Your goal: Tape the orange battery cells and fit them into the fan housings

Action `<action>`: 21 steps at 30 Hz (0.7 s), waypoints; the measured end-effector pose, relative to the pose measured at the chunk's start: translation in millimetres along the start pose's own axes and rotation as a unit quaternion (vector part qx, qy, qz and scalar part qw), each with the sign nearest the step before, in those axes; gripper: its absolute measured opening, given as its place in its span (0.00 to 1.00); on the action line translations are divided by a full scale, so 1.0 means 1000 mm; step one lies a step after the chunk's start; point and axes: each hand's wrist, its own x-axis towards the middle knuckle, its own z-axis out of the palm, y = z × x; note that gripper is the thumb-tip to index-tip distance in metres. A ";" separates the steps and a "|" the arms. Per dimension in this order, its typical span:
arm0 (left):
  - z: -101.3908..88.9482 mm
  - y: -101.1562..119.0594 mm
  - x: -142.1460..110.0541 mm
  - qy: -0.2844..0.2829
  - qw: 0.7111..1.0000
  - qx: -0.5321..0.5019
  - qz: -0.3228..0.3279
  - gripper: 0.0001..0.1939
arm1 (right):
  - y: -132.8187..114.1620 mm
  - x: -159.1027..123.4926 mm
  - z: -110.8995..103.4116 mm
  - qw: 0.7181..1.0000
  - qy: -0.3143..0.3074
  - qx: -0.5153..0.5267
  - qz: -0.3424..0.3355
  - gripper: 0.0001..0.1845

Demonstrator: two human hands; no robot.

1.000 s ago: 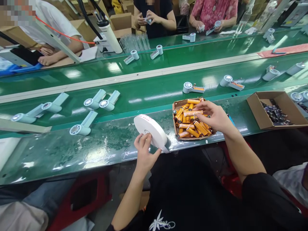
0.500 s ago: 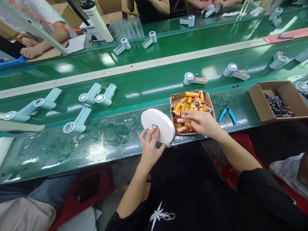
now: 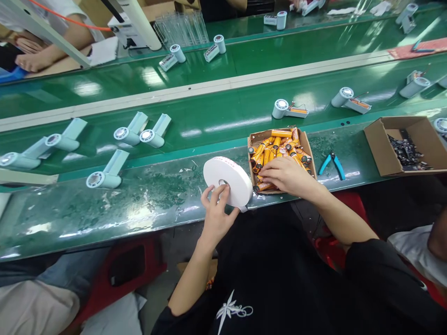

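Note:
My left hand grips a big roll of white tape, fingers in its centre hole and thumb by the lower edge. The roll stands tilted on the bench, with a short loose end at its bottom. My right hand is inside a low cardboard box filled with orange wrapped batteries. Its fingers are closed together at the tips on an orange battery near the front left corner; the palm hides part of the pile.
Blue-handled pliers lie right of the battery box. Beyond them stands a carton of small black parts. Pale blue fan housings sit on the bench and green conveyor. Several people are nearby, including one across the line.
My right hand has lowered slightly to the left in the box, its fingers closing together over the batteries. The left hand stays on the tape roll. The camera view has shifted slightly.

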 end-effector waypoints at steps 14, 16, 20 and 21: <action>-0.004 -0.002 -0.001 0.007 1.000 0.000 0.000 0.31 | 0.003 -0.006 -0.035 0.999 -0.037 -0.022 0.017 0.14; -0.005 0.000 -0.001 0.005 1.000 0.000 -0.001 0.32 | 0.004 -0.008 -0.035 0.999 -0.031 0.010 0.008 0.12; -0.009 0.009 0.003 0.017 1.000 0.022 0.011 0.30 | -0.004 -0.013 -0.027 0.979 0.107 0.163 0.060 0.10; -0.010 0.011 0.003 0.020 0.999 0.031 0.013 0.29 | -0.008 -0.014 -0.025 0.963 0.149 0.205 0.089 0.11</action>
